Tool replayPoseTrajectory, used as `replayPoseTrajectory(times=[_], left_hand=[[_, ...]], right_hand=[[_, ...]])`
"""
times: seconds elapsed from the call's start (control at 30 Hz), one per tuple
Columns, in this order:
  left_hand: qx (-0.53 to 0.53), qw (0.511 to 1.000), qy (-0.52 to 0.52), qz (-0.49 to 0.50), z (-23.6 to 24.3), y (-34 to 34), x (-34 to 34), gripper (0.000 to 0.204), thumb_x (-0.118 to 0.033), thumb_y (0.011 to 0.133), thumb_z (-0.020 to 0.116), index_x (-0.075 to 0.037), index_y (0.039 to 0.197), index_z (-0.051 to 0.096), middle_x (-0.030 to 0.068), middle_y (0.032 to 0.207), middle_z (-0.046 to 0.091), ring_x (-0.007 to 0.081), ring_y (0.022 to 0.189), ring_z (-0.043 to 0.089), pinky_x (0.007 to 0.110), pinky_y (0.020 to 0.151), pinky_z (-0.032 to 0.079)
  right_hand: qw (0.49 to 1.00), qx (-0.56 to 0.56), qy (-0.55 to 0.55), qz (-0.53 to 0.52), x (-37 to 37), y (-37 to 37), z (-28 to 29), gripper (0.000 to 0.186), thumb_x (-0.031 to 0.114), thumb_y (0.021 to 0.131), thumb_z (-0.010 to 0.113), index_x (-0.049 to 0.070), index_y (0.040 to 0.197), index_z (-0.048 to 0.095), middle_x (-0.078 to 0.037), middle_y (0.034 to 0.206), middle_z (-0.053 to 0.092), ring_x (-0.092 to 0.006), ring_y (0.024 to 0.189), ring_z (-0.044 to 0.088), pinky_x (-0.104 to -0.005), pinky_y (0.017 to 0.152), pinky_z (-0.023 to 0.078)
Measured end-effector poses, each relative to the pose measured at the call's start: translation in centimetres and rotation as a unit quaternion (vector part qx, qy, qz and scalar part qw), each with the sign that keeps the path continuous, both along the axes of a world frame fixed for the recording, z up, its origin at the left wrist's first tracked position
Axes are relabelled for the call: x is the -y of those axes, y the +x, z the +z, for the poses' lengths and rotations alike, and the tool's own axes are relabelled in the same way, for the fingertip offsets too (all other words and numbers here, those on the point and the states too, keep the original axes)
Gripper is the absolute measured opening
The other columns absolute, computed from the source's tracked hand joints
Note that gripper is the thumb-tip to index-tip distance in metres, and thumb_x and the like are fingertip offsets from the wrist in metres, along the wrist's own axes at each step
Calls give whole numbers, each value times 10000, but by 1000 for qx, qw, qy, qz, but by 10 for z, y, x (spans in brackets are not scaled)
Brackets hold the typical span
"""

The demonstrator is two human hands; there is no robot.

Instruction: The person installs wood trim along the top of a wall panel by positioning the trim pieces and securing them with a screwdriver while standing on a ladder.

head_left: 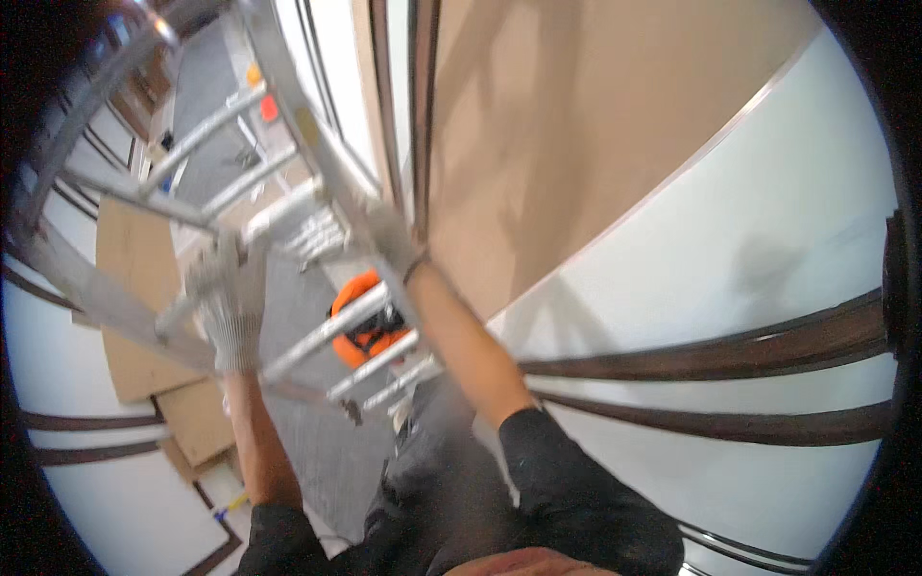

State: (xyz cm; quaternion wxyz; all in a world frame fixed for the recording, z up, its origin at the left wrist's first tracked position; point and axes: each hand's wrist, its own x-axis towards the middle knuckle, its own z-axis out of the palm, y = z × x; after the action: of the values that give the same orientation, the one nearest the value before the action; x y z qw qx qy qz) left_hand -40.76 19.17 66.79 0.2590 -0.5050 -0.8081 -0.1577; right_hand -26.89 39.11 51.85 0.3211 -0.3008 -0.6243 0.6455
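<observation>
- Dark sleeve (586, 470) is filling my near view.
- Right hand (389, 240) is grasping the ladder (312, 341) side rail; left hand (230, 298) is touching it, can't tell closure.
- Orange ring (360, 285) is surrounding black parts (386, 321), rungs partly blocking it.
- Brown boards (139, 245) are lying left.

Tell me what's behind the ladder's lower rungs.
An orange and black object and grey floor show between the rungs; the parts the rungs cover cannot be seen.

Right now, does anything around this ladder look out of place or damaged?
An orange-and-black item shows between the ladder's rungs near the middle of the view; that seems an awkward spot, possibly underfoot. I can't tell what it is. No spill or damage is evident, but the picture is blurred.
</observation>
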Motion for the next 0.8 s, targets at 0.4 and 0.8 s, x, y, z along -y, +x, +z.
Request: replayPoseTrajectory(times=[0.4, 0.8], left_hand=[[29, 999, -13, -32, 32, -4, 2, 346, -411, 871, 702, -114, 828, 529, 106, 801, 540, 319, 798, 551, 453, 794, 401], [172, 972, -137, -85, 46, -42, 28, 317, -403, 858, 727, -128, 839, 571, 90, 759, 620, 323, 767, 630, 486, 747, 446]], right_hand=[[986, -54, -141, -75, -12, -17, -4, 215, 269, 999, 548, 81, 998, 652, 0, 679, 570, -115, 571, 550, -291, 515, 445], [964, -125, -212, -99, -28, -77, 179, 249, 274, 1011, 516, 103, 923, 675, 20, 710, 573, -103, 595, 523, -294, 560, 431]])
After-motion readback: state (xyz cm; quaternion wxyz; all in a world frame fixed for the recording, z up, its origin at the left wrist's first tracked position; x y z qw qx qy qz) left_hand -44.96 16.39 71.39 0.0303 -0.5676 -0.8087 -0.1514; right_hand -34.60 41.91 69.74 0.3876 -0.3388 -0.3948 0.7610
